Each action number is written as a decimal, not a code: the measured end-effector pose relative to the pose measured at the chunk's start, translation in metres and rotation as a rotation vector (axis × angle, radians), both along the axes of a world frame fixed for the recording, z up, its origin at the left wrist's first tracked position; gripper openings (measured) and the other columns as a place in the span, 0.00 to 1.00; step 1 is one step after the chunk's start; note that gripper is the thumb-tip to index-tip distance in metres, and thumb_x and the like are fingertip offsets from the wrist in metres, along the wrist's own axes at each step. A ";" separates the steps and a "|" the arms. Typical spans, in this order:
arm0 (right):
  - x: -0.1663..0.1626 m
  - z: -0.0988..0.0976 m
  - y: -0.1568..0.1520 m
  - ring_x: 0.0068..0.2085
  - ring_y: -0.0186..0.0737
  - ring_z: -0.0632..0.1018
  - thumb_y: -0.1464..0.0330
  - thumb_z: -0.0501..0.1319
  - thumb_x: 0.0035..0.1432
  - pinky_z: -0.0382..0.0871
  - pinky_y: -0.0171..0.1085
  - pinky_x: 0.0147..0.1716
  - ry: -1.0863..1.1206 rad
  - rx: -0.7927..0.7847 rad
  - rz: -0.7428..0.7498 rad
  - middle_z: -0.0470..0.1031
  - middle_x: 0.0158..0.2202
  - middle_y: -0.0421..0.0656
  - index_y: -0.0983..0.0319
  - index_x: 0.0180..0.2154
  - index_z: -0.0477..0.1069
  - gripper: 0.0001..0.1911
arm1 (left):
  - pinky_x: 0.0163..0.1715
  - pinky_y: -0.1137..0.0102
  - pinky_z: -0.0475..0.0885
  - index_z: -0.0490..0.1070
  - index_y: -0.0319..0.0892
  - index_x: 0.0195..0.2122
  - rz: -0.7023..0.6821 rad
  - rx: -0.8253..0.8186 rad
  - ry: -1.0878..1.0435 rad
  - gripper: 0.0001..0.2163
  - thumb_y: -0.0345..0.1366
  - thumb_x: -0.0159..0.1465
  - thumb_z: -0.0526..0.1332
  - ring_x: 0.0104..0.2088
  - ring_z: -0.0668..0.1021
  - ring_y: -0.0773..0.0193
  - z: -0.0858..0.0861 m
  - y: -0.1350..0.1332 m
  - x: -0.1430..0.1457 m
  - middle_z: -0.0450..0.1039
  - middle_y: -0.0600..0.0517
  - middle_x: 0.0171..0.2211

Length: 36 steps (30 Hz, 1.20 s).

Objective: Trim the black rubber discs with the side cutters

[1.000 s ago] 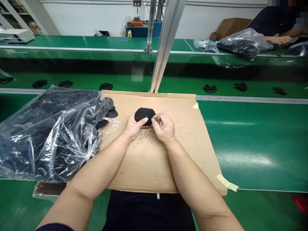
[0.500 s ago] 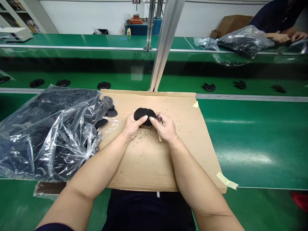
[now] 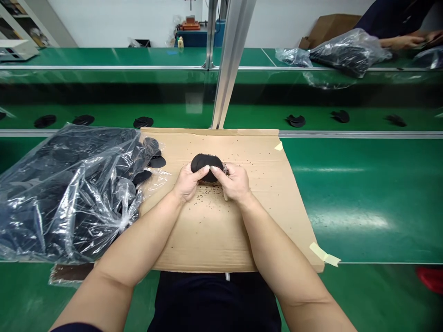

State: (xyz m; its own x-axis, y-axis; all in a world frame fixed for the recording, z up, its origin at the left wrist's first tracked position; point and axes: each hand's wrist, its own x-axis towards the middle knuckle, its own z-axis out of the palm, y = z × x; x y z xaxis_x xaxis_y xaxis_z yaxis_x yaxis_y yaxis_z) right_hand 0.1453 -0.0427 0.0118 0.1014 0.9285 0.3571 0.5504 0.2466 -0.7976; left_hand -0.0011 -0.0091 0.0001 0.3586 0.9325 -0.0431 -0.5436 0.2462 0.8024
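Observation:
A round black pad (image 3: 206, 162) is held over the middle of a cardboard sheet (image 3: 263, 212). My left hand (image 3: 187, 180) grips its left lower edge, thumb on top. My right hand (image 3: 236, 182) pinches the pad's right edge and also holds a small metal tool (image 3: 225, 171) whose pale handle sticks out below the fist. Small dark crumbs (image 3: 207, 203) lie scattered on the cardboard under and around both hands.
A clear plastic bag (image 3: 65, 193) full of black pads lies at the left, several spilling from its mouth (image 3: 152, 159). Single black pads (image 3: 296, 121) sit on the green belt beyond. An aluminium post (image 3: 228, 64) rises behind the cardboard. Another person's hands (image 3: 404, 41) work at far right.
The pad has tipped so its top face turns away and looks flatter. My right hand's tool handle now shows below the fist. The view has shifted slightly.

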 end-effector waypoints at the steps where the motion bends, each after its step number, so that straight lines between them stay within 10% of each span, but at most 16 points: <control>1: -0.002 0.001 -0.001 0.23 0.33 0.65 0.53 0.58 0.59 0.61 0.34 0.24 -0.005 0.014 0.001 0.63 0.20 0.38 0.61 0.20 0.63 0.23 | 0.45 0.67 0.73 0.73 0.38 0.41 0.003 -0.036 0.003 0.18 0.35 0.50 0.73 0.42 0.78 0.61 0.001 0.001 -0.001 0.77 0.48 0.40; 7: -0.008 0.002 -0.006 0.37 0.40 0.78 0.58 0.59 0.61 0.74 0.40 0.39 0.105 0.153 0.163 0.78 0.38 0.44 0.60 0.47 0.74 0.17 | 0.24 0.77 0.69 0.70 0.40 0.40 -0.123 -0.243 -0.009 0.14 0.35 0.55 0.69 0.31 0.77 0.67 0.007 0.007 -0.006 0.75 0.51 0.32; 28: -0.005 0.002 -0.005 0.37 0.41 0.78 0.66 0.56 0.64 0.71 0.42 0.42 -0.214 0.372 0.121 0.80 0.35 0.44 0.60 0.41 0.77 0.11 | 0.16 0.79 0.60 0.72 0.37 0.37 -0.182 -0.276 -0.039 0.17 0.43 0.54 0.71 0.21 0.69 0.74 0.001 0.004 -0.003 0.69 0.55 0.25; 36: -0.021 0.006 0.004 0.30 0.39 0.77 0.62 0.61 0.57 0.71 0.37 0.32 -0.039 0.070 0.008 0.78 0.32 0.41 0.60 0.45 0.75 0.15 | 0.45 0.70 0.72 0.68 0.40 0.44 0.151 -0.160 -0.180 0.18 0.33 0.54 0.71 0.42 0.76 0.66 0.000 0.012 0.008 0.74 0.51 0.42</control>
State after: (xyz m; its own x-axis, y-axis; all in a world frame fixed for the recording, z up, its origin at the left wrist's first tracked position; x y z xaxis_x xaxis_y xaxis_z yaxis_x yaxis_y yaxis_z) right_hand 0.1239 -0.0382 0.0178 0.0791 0.9018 0.4249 0.5790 0.3055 -0.7560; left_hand 0.0066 0.0026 0.0001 0.2313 0.9624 -0.1422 -0.7143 0.2672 0.6468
